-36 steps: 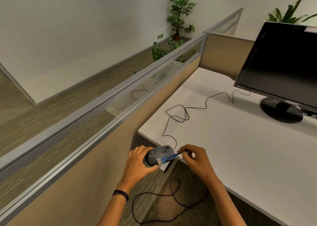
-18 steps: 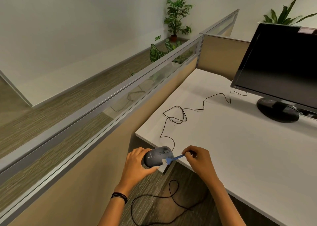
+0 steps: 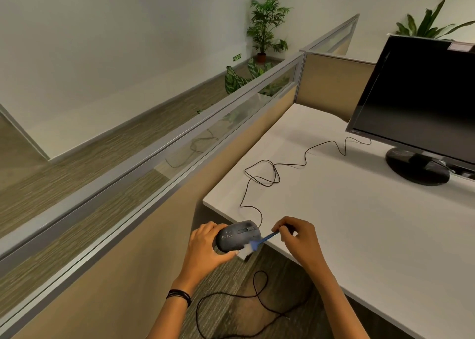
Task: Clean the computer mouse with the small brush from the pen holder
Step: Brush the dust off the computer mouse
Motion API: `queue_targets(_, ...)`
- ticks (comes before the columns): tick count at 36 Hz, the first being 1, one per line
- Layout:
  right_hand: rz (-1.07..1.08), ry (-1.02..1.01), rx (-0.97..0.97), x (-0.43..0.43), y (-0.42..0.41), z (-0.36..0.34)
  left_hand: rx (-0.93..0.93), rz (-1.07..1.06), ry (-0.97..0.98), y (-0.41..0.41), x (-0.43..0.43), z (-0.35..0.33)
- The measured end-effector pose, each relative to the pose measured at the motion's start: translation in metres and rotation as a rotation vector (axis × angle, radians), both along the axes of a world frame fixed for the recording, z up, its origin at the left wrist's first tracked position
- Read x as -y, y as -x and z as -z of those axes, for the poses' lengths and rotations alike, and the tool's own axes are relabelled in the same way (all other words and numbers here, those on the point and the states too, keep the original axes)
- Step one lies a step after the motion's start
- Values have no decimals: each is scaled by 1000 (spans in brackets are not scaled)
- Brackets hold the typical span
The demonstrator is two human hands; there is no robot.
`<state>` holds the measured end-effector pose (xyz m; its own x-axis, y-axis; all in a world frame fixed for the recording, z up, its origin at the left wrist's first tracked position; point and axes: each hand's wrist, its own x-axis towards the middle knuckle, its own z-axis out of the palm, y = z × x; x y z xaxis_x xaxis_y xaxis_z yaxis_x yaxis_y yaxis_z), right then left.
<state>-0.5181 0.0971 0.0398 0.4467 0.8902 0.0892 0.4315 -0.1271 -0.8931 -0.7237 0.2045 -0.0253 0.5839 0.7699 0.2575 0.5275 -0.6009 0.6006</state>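
My left hand grips a dark grey computer mouse, held in the air just off the near left corner of the white desk. Pale specks dot the mouse's top. My right hand pinches the handle of a small blue brush. Its white bristles press on the mouse's near right side. The mouse's black cable loops across the desk toward the monitor. The pen holder is not in view.
A black monitor on a round stand sits at the desk's far right. A beige partition with a glass strip runs along the left. Another black cable lies looped on the carpet below my arms. Potted plants stand beyond the partition.
The brush has slid from the mouse's top front down to its near right side, while the left hand keeps its hold on the mouse. The view has shifted slightly.
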Motion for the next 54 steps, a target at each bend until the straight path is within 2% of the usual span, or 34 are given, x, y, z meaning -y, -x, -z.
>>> queue_targets(6,-156,61,65,-4,3,-5,-19,1,2,-1,1,2)
queue_targets(9,-51,77,104,-6,4,-3,-21,2,3,-1,1,3)
queue_targets(13,73,-23,95,-5,4,-6,-15,-8,5,2,1,5)
queue_targets(15,28,-48,75,-5,5,-9,-17,-8,4,2,1,5)
queue_targets(18,-79,22,81,-8,6,-9,-21,-10,6,2,0,4)
queue_targets(21,2,77,132,-8,6,-4,-21,-12,9,1,0,5)
queue_targets(25,127,-17,130,-8,10,-6,-25,-9,18,-1,1,6)
queue_targets(28,59,-66,65,-10,18,-13,-33,-9,16,-2,2,4)
queue_targets(32,-28,0,53,-14,25,-11,-38,-18,26,-3,2,4)
queue_targets(35,50,34,81,-14,23,-6,-43,-17,26,-2,1,5)
queue_targets(40,140,-42,80,-13,19,-13,-38,-16,37,-1,2,6)
queue_targets(46,-52,4,36,-18,26,-12,-52,-25,41,-4,4,5)
queue_targets(49,20,33,60,-15,25,-7,-53,-21,43,-4,3,6)
queue_targets(54,89,-44,16,-11,20,-12,-64,-13,47,-1,3,10)
